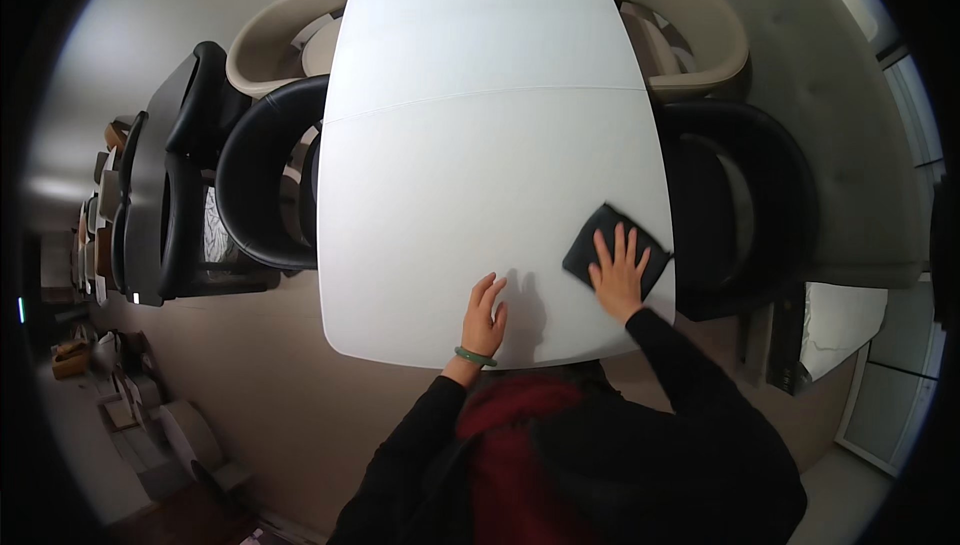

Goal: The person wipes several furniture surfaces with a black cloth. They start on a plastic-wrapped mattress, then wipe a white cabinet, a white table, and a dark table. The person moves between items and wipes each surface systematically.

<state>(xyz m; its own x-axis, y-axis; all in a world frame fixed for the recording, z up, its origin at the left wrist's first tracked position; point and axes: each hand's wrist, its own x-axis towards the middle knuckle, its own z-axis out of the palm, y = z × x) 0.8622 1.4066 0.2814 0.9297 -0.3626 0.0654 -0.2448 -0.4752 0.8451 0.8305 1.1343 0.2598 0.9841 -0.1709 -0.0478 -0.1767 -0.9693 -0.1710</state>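
My right hand (619, 275) lies flat, fingers spread, on a folded black cloth (582, 251) near the right edge of the white table (480, 170). Part of the cloth is hidden under the palm, and its outline is a little blurred. My left hand (484, 320), with a green bangle (475, 356) on its wrist, is over the near edge of the table. Its fingers are loosely bent and hold nothing. A shadow falls on the tabletop to the right of it.
Black armchairs (259, 170) (784, 207) stand close against both long sides of the table. Farther up are beige armchairs (251, 42) (712, 19). A dark table with black chairs stands at the left. A seam crosses the white tabletop.
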